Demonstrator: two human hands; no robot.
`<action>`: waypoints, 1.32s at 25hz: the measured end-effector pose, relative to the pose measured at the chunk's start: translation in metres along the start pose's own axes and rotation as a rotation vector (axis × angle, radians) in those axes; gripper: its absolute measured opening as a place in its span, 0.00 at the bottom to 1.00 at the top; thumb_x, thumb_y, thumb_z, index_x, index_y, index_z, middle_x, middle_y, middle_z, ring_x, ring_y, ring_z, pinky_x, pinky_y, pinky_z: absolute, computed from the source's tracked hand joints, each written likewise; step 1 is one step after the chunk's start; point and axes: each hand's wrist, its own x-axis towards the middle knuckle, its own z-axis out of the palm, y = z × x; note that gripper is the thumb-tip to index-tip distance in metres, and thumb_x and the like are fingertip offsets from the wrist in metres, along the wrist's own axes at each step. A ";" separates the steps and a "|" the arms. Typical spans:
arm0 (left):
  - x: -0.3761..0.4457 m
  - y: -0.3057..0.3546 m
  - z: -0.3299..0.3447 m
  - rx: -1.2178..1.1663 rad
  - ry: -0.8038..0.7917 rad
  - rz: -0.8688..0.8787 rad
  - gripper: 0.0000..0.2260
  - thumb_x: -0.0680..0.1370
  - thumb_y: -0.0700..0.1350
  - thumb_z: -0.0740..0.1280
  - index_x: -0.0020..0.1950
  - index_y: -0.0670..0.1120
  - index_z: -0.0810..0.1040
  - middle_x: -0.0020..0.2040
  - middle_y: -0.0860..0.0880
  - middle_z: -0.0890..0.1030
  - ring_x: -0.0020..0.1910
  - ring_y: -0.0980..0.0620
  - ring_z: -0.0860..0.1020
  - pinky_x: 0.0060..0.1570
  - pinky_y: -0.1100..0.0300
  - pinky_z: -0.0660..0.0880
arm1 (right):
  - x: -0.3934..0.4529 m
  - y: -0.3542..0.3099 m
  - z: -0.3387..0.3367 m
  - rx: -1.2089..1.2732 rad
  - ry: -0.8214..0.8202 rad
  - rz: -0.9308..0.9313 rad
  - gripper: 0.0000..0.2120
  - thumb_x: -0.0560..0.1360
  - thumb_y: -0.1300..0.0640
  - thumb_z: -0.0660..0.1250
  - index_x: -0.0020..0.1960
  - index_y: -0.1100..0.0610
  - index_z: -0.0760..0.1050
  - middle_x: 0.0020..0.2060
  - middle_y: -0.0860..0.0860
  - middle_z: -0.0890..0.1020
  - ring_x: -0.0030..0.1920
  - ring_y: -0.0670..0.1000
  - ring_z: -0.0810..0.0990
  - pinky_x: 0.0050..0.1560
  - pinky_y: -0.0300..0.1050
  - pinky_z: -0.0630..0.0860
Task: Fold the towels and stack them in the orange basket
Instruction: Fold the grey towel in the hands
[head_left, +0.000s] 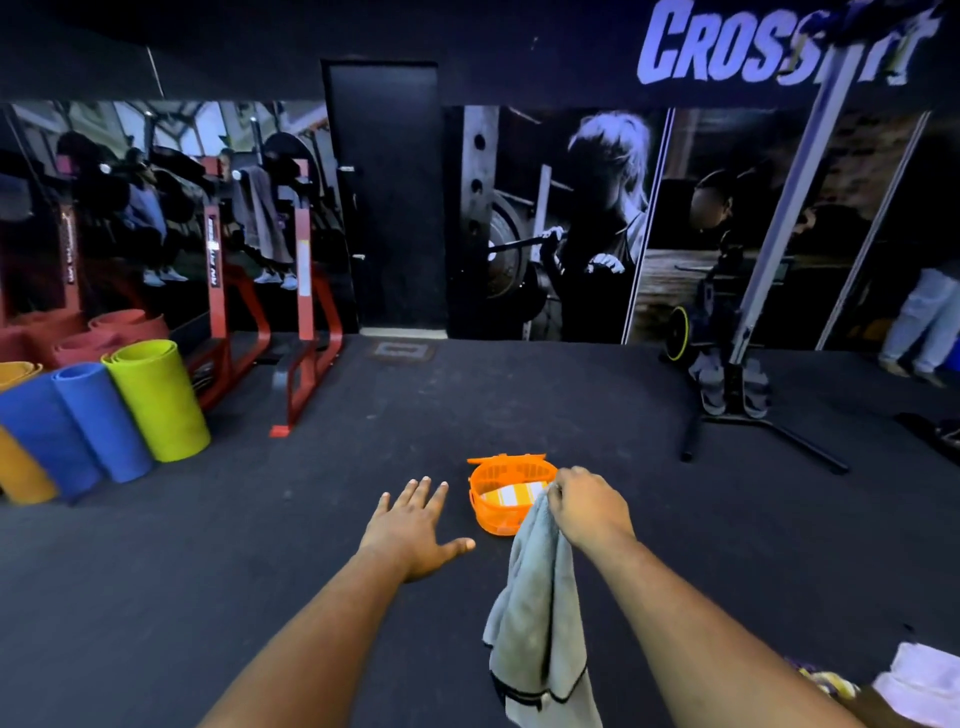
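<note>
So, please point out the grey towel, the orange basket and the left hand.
grey towel (535, 613), head view, middle of the hanging cloth.
orange basket (500, 473), head view, its far wall.
left hand (413, 525), head view, back of the hand.

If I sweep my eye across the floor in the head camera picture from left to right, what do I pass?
Rolled blue mats → rolled yellow-green mat → open left hand → orange basket → right hand holding a hanging grey towel → black exercise machine stand → white cloth at the lower right corner.
</note>
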 end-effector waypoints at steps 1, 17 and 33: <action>0.023 0.001 -0.005 -0.003 0.003 -0.011 0.45 0.76 0.76 0.51 0.83 0.53 0.38 0.84 0.49 0.41 0.82 0.50 0.40 0.80 0.43 0.43 | 0.026 0.005 0.003 0.004 -0.006 -0.012 0.14 0.83 0.49 0.54 0.52 0.52 0.77 0.51 0.49 0.80 0.53 0.53 0.79 0.46 0.50 0.76; 0.352 -0.043 -0.035 -0.116 -0.066 0.093 0.40 0.80 0.70 0.56 0.84 0.52 0.46 0.84 0.48 0.51 0.83 0.49 0.50 0.80 0.47 0.52 | 0.352 0.008 0.054 0.540 0.057 0.074 0.09 0.83 0.49 0.59 0.45 0.47 0.70 0.41 0.48 0.81 0.44 0.50 0.79 0.45 0.49 0.74; 0.511 -0.029 -0.076 -1.223 0.130 -0.032 0.15 0.84 0.51 0.63 0.40 0.48 0.69 0.30 0.53 0.65 0.29 0.56 0.64 0.28 0.60 0.63 | 0.502 0.064 0.068 0.566 0.041 0.136 0.05 0.79 0.51 0.68 0.47 0.47 0.71 0.36 0.46 0.80 0.37 0.49 0.80 0.39 0.50 0.77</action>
